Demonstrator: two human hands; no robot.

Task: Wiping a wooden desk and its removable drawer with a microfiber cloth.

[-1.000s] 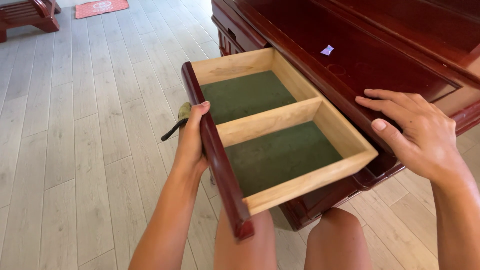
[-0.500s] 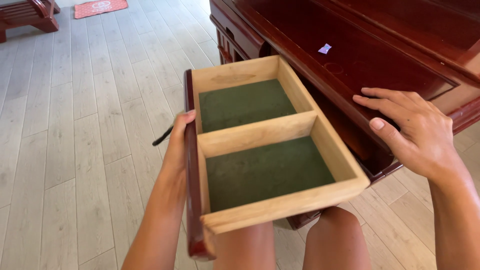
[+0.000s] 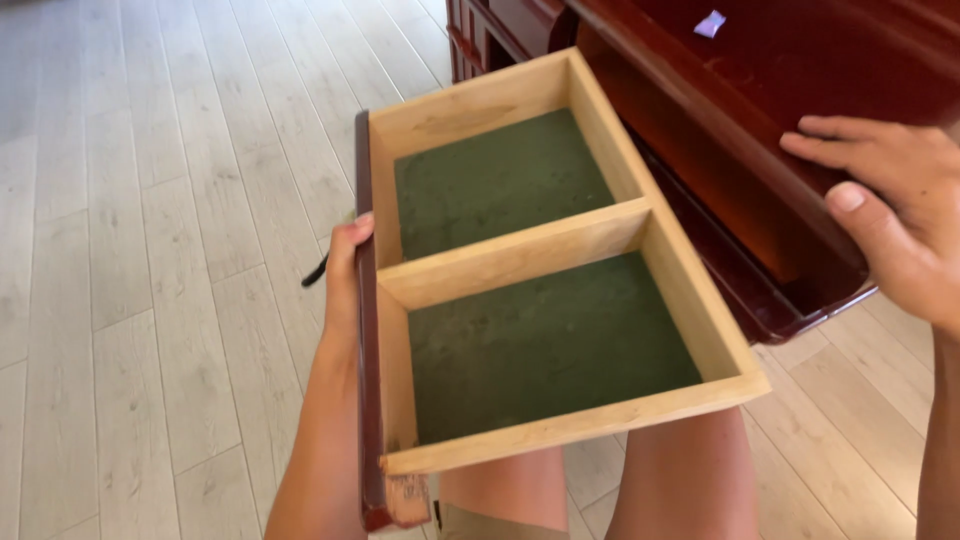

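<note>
The fingers (image 3: 348, 262) of the left hand (image 3: 342, 280) are curled around the dark red front panel (image 3: 367, 330) of the drawer (image 3: 545, 290). They close on its edge from the outer side, and only the tips show over the top. This grip seems to carry the drawer, because the drawer is fully out of its slot and hangs free over the person's bare knees (image 3: 680, 480). Just beside these fingers, toward the inside, is the pale wooden box of the drawer. A cross wall (image 3: 515, 255) divides it in two compartments, both lined with green felt and both empty. A thin dark strap or handle (image 3: 315, 272) shows behind the left hand; what it is I cannot tell.

The fingers (image 3: 850, 135) of the right hand (image 3: 895, 210) lie flat and close together on the edge of the dark red bench (image 3: 790, 90), holding nothing, with the thumb underneath the edge. It looks like a steadying hold. The open slot (image 3: 700, 180) is just left of these fingers. Farther away on the bench top lies a small pale scrap (image 3: 710, 22). Around all is a light plank floor (image 3: 150, 250).
</note>
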